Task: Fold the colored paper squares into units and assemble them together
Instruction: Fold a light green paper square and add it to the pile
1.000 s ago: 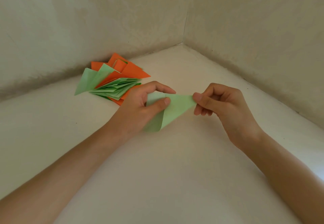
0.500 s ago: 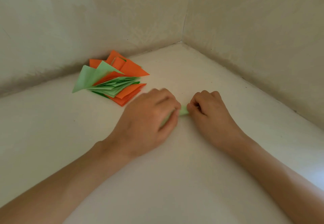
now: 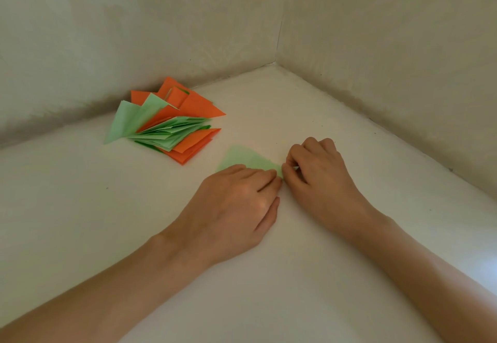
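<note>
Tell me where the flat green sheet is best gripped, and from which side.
The light green sheet lies flat; the left hand presses its near part, the right hand pinches its right tip. Probably best pinch its bare far corner, coming from the far left.

— Where are you looking?
— You're facing the far corner, where the mottled beige left wall and right wall are meeting.
— And below you?
— The pale floor is catching bluish light at near right.
</note>
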`<state>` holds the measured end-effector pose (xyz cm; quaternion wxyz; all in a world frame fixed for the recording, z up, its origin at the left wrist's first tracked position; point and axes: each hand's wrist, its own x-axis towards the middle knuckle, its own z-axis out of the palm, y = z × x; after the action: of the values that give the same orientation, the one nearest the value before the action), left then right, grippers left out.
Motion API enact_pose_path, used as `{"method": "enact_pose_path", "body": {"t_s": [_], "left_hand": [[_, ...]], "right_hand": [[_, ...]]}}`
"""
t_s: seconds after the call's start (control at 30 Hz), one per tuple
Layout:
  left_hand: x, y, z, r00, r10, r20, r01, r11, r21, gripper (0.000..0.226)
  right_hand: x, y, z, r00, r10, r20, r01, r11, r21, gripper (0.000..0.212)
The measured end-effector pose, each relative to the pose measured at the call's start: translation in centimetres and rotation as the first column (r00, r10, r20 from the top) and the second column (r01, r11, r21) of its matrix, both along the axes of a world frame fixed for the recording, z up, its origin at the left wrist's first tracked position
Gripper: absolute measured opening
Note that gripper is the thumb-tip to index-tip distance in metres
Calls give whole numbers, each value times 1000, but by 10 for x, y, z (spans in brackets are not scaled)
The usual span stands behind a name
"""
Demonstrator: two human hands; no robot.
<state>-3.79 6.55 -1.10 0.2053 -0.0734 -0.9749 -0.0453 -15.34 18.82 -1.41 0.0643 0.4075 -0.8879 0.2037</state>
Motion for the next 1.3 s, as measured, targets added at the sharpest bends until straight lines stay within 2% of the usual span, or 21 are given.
{"method": "enact_pose_path", "body": {"t_s": [0.13,0.3,0.53,0.9,1.07,1.2,1.3], "left_hand": [[1,2,0,1000,12,18,-12,1000,24,40],[0,0,-3,999,16,51,-23,989,146,42],[1,0,-3,997,26,75,-38,987,154,42],[3,-4,4,993,26,116,-29,999,22,43],[28,-31,7,989,41,139,-37,999,-32,43],[46,-47,7,995,47,91,-37,994,-106,40],[38,-35,9,999,32,9,-31,997,-68,35]], "right_hand": [[-1,1,-2,998,20,-68,-21,1000,-15,27],[-3,3,-6,994,32,-103,-36,999,-37,27],[-5,2,-8,992,35,-125,-43,997,-66,31],[-5,2,-7,991,32,-132,-31,999,4,26],[-4,3,-4,993,21,-117,-17,999,40,22],[-4,2,-4,994,28,-110,-24,999,40,16],[-2,3,-2,995,31,-91,-27,999,45,13]]}}
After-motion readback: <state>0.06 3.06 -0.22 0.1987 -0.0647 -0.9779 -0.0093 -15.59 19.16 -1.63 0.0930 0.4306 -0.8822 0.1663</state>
